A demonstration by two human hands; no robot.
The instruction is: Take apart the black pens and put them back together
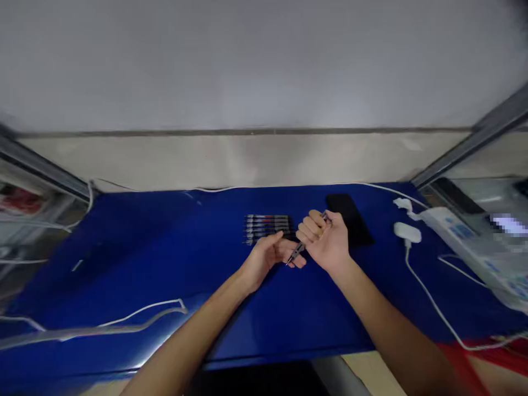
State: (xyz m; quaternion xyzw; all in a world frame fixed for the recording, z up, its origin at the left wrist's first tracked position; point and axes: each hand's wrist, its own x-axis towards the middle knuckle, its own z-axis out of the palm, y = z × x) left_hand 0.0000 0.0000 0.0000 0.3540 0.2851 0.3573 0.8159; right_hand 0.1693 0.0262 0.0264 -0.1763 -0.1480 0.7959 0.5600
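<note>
In my right hand (324,236) is a dark pen (295,254), gripped in curled fingers with its tip slanting down to the left. My left hand (272,256) is just left of it, fingers stretched out and apart under the pen's tip end; whether they touch the pen I cannot tell. Behind my left hand, a row of several similar pens (268,221) lies side by side on the blue table (165,236). The nearest pens are partly covered by my left hand.
A black flat pad (350,217) lies behind my right hand. On the right are a white power strip (457,231) and a white charger (407,232) with its cable. A white cable (144,319) crosses the left front. A pale wall (247,159) stands behind the table.
</note>
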